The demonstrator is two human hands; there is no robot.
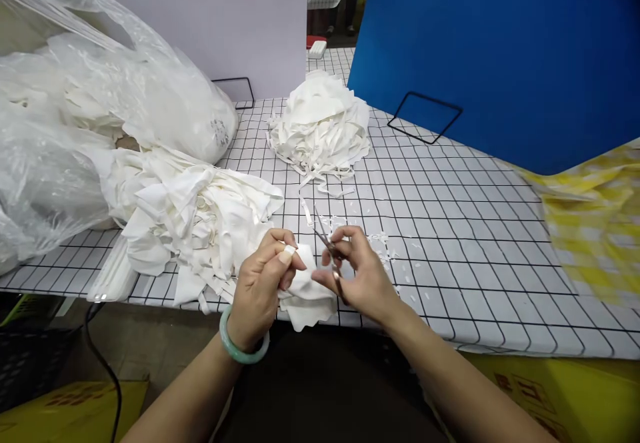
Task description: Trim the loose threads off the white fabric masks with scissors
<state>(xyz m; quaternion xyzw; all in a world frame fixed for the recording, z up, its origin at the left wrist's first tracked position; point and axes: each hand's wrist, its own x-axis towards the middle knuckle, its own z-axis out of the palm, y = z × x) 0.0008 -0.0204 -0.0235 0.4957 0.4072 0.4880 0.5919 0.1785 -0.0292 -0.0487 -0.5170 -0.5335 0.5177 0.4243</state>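
Observation:
My left hand (267, 273), with a green bangle (243, 350) on the wrist, pinches the end of a white fabric piece (306, 296) between thumb and fingers. The rest of that fabric hangs over the table's front edge between my hands. In my right hand (357, 273) is a pair of small scissors (325, 238), its blades pointing up and away to the left. Small white clippings (381, 243) lie scattered just beyond and to the right of the scissors. A heap of white fabric pieces (215, 210) with straps lies left of my left hand.
A second pile of white strapped pieces (323, 120) sits farther back on the checked tablecloth (450, 230). A clear plastic bag (165, 90) bulges at left, near a white power strip (115, 273). Blue (500, 50) and pale lilac (240, 23) panels stand behind; yellow checked cloth (590, 210) lies right.

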